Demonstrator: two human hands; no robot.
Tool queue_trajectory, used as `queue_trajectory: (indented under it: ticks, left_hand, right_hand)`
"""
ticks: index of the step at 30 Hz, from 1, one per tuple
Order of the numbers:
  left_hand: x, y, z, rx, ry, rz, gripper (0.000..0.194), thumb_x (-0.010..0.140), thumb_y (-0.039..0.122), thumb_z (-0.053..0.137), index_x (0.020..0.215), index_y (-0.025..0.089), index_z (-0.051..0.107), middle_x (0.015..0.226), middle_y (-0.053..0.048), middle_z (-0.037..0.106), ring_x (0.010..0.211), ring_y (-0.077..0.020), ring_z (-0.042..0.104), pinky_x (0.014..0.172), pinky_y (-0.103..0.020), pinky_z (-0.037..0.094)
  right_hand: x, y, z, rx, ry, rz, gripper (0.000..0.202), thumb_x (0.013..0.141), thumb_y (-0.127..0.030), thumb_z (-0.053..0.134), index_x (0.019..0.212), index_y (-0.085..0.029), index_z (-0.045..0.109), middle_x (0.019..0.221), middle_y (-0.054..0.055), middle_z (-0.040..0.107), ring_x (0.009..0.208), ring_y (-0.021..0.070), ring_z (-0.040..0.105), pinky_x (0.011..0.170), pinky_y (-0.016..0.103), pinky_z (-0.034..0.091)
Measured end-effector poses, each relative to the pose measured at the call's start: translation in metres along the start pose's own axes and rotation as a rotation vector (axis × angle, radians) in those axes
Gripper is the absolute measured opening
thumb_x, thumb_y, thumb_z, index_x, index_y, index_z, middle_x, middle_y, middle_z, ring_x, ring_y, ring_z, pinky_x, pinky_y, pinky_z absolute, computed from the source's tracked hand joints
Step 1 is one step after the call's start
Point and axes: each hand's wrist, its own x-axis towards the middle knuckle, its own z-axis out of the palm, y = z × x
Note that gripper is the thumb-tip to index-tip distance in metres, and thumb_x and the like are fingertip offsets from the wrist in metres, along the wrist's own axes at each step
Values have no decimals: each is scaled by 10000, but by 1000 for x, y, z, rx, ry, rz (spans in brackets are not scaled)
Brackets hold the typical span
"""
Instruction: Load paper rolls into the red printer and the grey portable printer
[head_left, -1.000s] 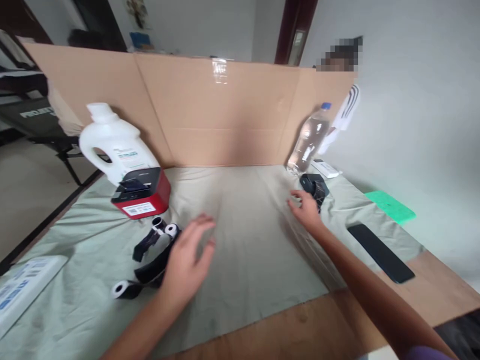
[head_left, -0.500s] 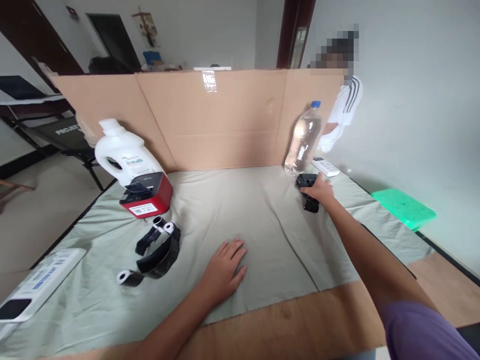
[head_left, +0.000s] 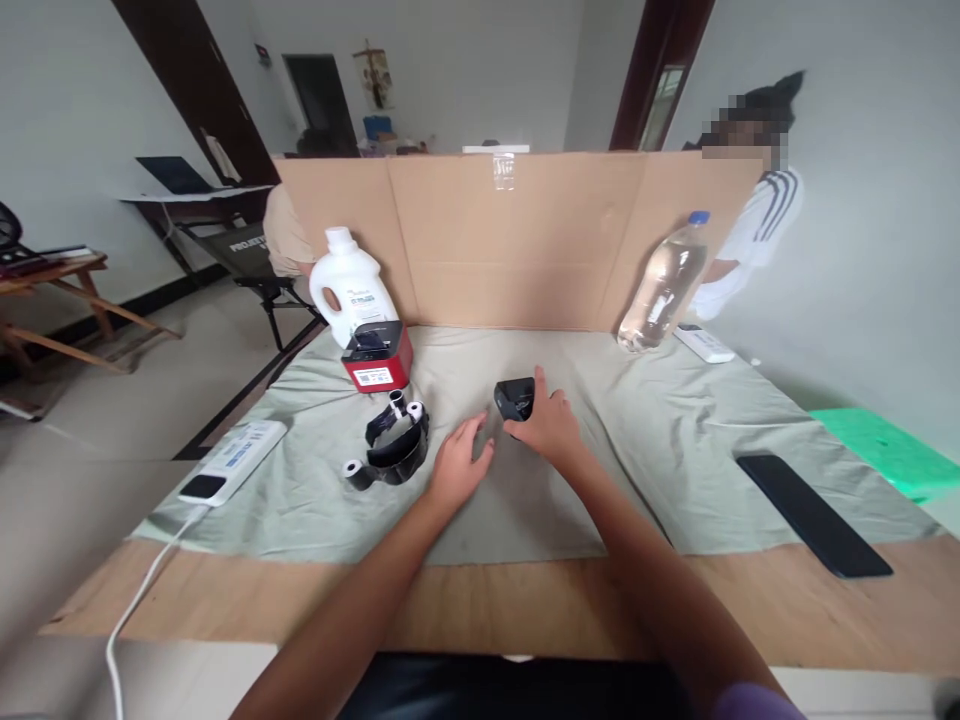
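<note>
My right hand (head_left: pixel 549 425) grips a small black device (head_left: pixel 514 398) at the middle of the cloth-covered table, thumb at its near side and fingers on its right. Just left of it, my left hand (head_left: pixel 459 465) rests on the cloth, holding nothing, its fingers apart. Black curved straps with white-ended rolls (head_left: pixel 397 450) lie to the left of my left hand. Behind them sits a red and black box (head_left: pixel 377 358) with a white label, in front of a white jug (head_left: pixel 352 285).
A clear bottle with a blue cap (head_left: pixel 664 285) leans at the back right by the cardboard screen (head_left: pixel 517 240). A black phone (head_left: pixel 814 512) lies at right, a white power strip (head_left: pixel 232 462) at left. People are behind the screen.
My right hand has brought the black device from beside the bottle to the table's middle, close to my left hand. The view has shifted, and the phone now shows.
</note>
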Motion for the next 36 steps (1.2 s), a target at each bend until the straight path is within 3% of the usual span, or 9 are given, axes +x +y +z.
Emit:
queue_trajectory:
  ticks: [7, 13, 17, 20, 23, 27, 30, 33, 36]
  left_hand:
    - [9, -13, 5, 85, -106, 16, 587, 907, 232, 483, 1490, 214, 414, 1454, -87, 525, 1330, -278, 488, 1129, -444, 358]
    - [9, -17, 10, 142, -129, 18, 593, 904, 237, 489, 1492, 225, 410, 1431, -105, 547, 1315, -281, 500, 1113, -469, 348]
    - [10, -20, 11, 143, -134, 29, 617, 906, 246, 498, 1509, 201, 376, 1432, -132, 540, 1311, -282, 501, 1120, -464, 335]
    - [11, -21, 12, 168, -141, 28, 626, 909, 245, 494, 1517, 191, 360, 1445, -139, 525, 1322, -286, 488, 1121, -469, 331]
    - [11, -21, 13, 192, -139, 25, 626, 912, 237, 490, 1521, 192, 354, 1437, -135, 534, 1314, -282, 495, 1120, -473, 334]
    - [12, -21, 14, 232, -140, 16, 620, 920, 225, 479, 1525, 212, 351, 1411, -116, 557, 1297, -287, 499, 1111, -480, 342]
    - [13, -21, 15, 257, -149, -1, 610, 922, 202, 460, 1523, 217, 358, 1361, -106, 591, 1278, -295, 506, 1094, -492, 353]
    - [14, -21, 16, 267, -158, -12, 588, 924, 193, 449, 1509, 215, 389, 1369, -98, 587, 1296, -293, 485, 1095, -485, 352]
    - [17, -22, 16, 270, -179, -38, 590, 919, 196, 446, 1507, 213, 394, 1398, -91, 567, 1325, -300, 449, 1109, -499, 331]
  right_hand:
    - [-6, -12, 31, -25, 18, 14, 1126, 694, -520, 750, 1578, -259, 105, 1292, 244, 427, 1190, 501, 462, 899, 577, 428]
    - [-10, 8, 11, 172, -84, 29, 1189, 713, -706, 666, 1585, -235, 8, 1430, 257, 372, 1162, 439, 560, 924, 530, 456]
    - [-15, 36, -9, 405, -212, 131, 1177, 752, -774, 571, 1589, -206, -31, 1358, 243, 512, 892, 337, 685, 699, 418, 537]
    - [-22, 51, -13, 640, -321, 146, 1074, 803, -710, 555, 1589, -231, 2, 1315, 194, 578, 642, 243, 688, 458, 328, 469]
    - [-24, 61, -6, 787, -295, 160, 907, 860, -588, 528, 1574, -206, 117, 1312, 187, 588, 521, 183, 653, 389, 298, 398]
    - [-17, 73, 12, 637, -61, 71, 625, 909, -423, 468, 1468, -158, 376, 1137, 127, 687, 525, 148, 607, 527, 304, 466]
    - [-10, 78, 25, 450, 72, -116, 509, 931, -377, 438, 1390, -165, 495, 1138, 104, 695, 803, 203, 645, 800, 351, 499]
    - [-7, 77, 36, 278, 72, -245, 485, 963, -377, 402, 1382, -164, 521, 1215, 119, 667, 1136, 274, 554, 996, 423, 396]
    - [-9, 72, 42, 137, 46, -265, 490, 988, -374, 370, 1411, -158, 491, 1226, 140, 653, 1236, 304, 481, 1035, 459, 318]
